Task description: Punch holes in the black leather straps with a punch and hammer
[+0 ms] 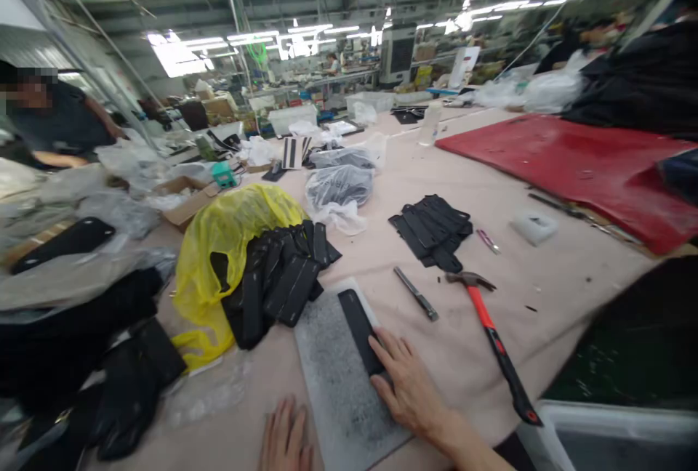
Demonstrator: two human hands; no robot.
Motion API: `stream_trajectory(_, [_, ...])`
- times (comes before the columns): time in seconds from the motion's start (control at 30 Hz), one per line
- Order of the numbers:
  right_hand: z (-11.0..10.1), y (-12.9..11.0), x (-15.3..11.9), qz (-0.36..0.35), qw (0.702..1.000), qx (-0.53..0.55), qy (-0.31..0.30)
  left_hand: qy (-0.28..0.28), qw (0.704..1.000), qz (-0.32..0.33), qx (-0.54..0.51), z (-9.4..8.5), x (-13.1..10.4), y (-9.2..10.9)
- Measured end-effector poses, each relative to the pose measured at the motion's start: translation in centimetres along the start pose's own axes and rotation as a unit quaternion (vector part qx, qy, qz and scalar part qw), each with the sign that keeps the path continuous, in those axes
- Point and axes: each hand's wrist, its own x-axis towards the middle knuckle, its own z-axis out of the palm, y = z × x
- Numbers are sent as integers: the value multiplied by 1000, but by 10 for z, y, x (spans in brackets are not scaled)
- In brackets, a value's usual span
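Observation:
A black strip-shaped piece [355,325], perhaps leather, lies on a scuffed grey board [332,384]. My right hand [408,384] rests at the strip's right edge, fingers stretched out and touching it, thumb near its lower end. Flat on the cloth left of the board is my left hand [286,438], fingers extended and holding nothing; its lower part is cut off by the frame. Right of the board lie a slim metal tool [416,294] and a claw hammer [494,340] with a red and black handle.
Black pieces [289,275] spill from a yellow plastic bag [218,238]. More black pieces [433,227] form a pile beyond the metal tool, near small pink-handled snips [487,240] and a whitish block [534,226]. A red sheet [578,158] covers the far right. A person [54,118] stands at left.

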Motion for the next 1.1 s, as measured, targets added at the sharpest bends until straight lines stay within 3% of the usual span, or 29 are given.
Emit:
stream_trajectory(0.1, [8,6,0,-19,1000,-12,13,-37,999,-28,0,-4,16,-16])
stream_trajectory(0.3, [25,17,1,-43,998,-30,40,25,990,-139,16,-10,66,-75])
stream_trajectory(0.37, [34,24,2,-61,996,-36,53,43,989,-142,3,-14,97,-76])
stream_trajectory(0.47, [44,33,7,-89,992,-51,72,57,992,-111,-13,-18,166,-59])
stream_trajectory(0.57, [50,37,11,-108,986,-80,102,19,998,-50,-18,-11,236,-43])
stream_trajectory(0.67, [55,38,16,-129,972,-121,157,-24,1000,13,-11,6,280,-46])
stream_trajectory(0.8, [66,43,31,-123,933,-188,280,-60,995,84,7,43,302,-87])
stream_trajectory(0.9, [75,45,40,-119,913,-211,327,-66,995,76,26,62,305,-127])
stream_trajectory(1.0, [83,42,44,-102,901,-207,368,-82,994,61,41,67,300,-158])
stream_trajectory(1.1, [85,39,44,-86,902,-193,376,-87,994,58,36,64,299,-168])
